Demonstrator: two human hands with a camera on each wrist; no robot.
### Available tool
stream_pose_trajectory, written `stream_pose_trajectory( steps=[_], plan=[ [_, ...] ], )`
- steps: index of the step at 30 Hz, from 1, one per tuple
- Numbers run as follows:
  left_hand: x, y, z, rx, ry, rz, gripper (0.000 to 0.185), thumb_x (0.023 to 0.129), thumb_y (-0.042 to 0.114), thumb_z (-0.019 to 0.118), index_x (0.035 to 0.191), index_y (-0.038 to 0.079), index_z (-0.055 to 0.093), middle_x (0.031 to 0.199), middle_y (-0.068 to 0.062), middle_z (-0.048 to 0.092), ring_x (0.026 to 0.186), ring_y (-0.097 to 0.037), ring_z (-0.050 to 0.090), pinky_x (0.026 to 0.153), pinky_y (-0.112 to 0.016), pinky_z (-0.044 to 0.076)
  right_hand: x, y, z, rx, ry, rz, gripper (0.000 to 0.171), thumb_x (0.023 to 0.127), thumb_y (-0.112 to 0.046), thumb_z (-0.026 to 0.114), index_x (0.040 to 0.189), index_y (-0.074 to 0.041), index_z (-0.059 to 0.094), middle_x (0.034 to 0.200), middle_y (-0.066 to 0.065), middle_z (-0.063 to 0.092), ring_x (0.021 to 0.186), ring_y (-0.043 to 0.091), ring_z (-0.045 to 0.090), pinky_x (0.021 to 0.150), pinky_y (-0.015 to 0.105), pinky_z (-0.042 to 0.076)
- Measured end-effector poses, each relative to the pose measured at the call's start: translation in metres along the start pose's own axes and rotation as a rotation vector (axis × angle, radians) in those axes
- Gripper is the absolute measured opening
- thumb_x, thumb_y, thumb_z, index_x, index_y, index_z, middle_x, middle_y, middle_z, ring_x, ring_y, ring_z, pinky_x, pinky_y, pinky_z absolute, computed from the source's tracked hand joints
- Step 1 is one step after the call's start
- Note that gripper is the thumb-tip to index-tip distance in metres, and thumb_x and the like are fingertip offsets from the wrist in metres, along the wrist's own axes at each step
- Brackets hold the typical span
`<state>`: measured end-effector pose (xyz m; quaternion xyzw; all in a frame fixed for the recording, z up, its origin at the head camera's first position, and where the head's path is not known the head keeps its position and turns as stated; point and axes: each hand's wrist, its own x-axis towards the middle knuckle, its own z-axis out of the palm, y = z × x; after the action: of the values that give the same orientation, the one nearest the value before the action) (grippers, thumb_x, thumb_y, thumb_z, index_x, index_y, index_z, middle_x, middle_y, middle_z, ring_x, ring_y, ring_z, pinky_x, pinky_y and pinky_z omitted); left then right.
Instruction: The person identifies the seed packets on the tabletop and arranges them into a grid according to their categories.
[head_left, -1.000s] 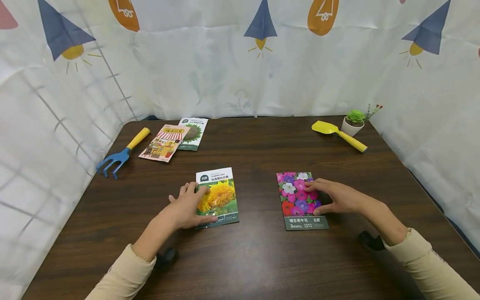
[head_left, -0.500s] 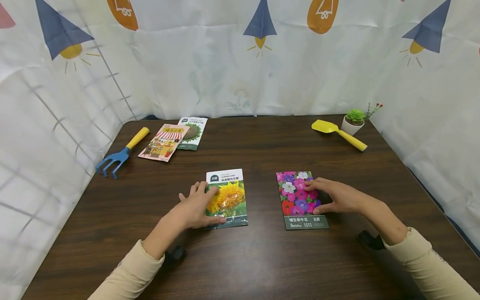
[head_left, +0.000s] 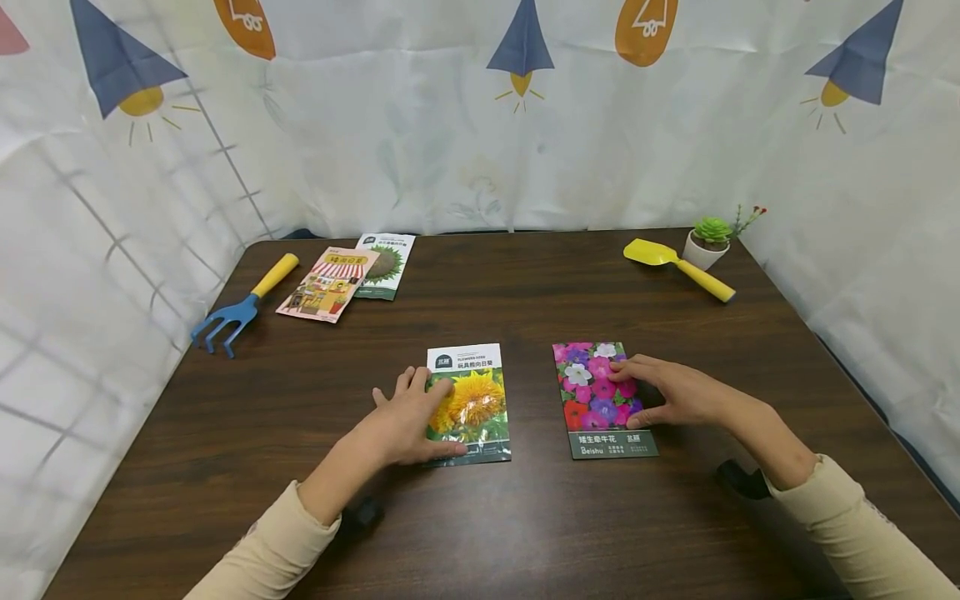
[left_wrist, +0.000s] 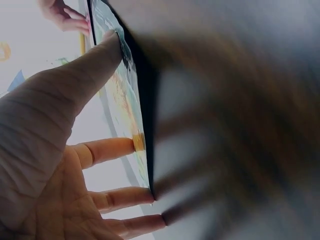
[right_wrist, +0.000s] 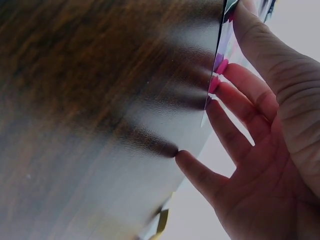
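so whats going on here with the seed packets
A person sits at a dark wooden table with a hand flat on each of two seed packets. The left hand presses the sunflower packet; the right hand rests on the mixed-flower packet. The packets lie side by side, apart. Two more packets, a blue rake and a yellow trowel lie farther back.

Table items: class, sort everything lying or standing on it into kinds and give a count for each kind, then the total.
Seed packets: 4 (sunflower packet, flower-mix packet, striped packet, green packet)
Garden hand tools: 2 (blue rake, yellow trowel)
Potted plants: 1 (succulent)
Total: 7
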<state>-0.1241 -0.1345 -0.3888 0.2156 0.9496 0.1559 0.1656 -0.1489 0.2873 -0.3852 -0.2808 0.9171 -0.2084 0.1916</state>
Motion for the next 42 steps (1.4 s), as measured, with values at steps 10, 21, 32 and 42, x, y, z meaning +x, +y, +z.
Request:
stream_pose_trajectory(
  steps=[10,21,32,42],
  plan=[
    [0.003,0.013,0.005,0.021,0.008,-0.010,0.081,0.079,0.060,0.082,0.137,0.013,0.050,0.135,-0.025,0.043,0.146,-0.058,0.023,0.093,-0.091,0.022,0.001,-0.001,0.000,-0.003,-0.002,0.000,0.068,0.087,-0.048,0.078,0.142,-0.015,0.057,0.148,0.018,0.051,0.135,0.044,0.049,0.107,0.066,0.040],
    [0.002,0.013,0.004,0.044,0.005,-0.009,0.081,0.079,0.062,0.081,0.137,0.015,0.050,0.137,-0.024,0.043,0.145,-0.058,0.025,0.092,-0.090,0.024,0.002,0.001,0.001,-0.008,-0.006,0.003,0.068,0.087,-0.049,0.078,0.143,-0.016,0.056,0.147,0.018,0.051,0.135,0.044,0.049,0.107,0.066,0.040],
    [0.001,0.010,0.002,0.088,0.038,0.013,0.080,0.079,0.066,0.079,0.138,0.017,0.053,0.142,-0.023,0.044,0.143,-0.055,0.032,0.092,-0.086,0.033,0.002,-0.001,0.001,-0.027,0.007,-0.017,0.068,0.087,-0.050,0.077,0.141,-0.014,0.058,0.147,0.017,0.053,0.133,0.042,0.051,0.107,0.065,0.042],
    [-0.001,0.010,0.004,0.156,0.095,0.033,0.084,0.076,0.068,0.079,0.137,0.015,0.055,0.144,-0.025,0.045,0.136,-0.046,0.043,0.104,-0.073,0.039,0.001,0.001,0.003,-0.017,0.017,-0.033,0.067,0.087,-0.049,0.078,0.141,-0.014,0.058,0.143,0.015,0.055,0.130,0.039,0.054,0.106,0.064,0.043]
  ],
)
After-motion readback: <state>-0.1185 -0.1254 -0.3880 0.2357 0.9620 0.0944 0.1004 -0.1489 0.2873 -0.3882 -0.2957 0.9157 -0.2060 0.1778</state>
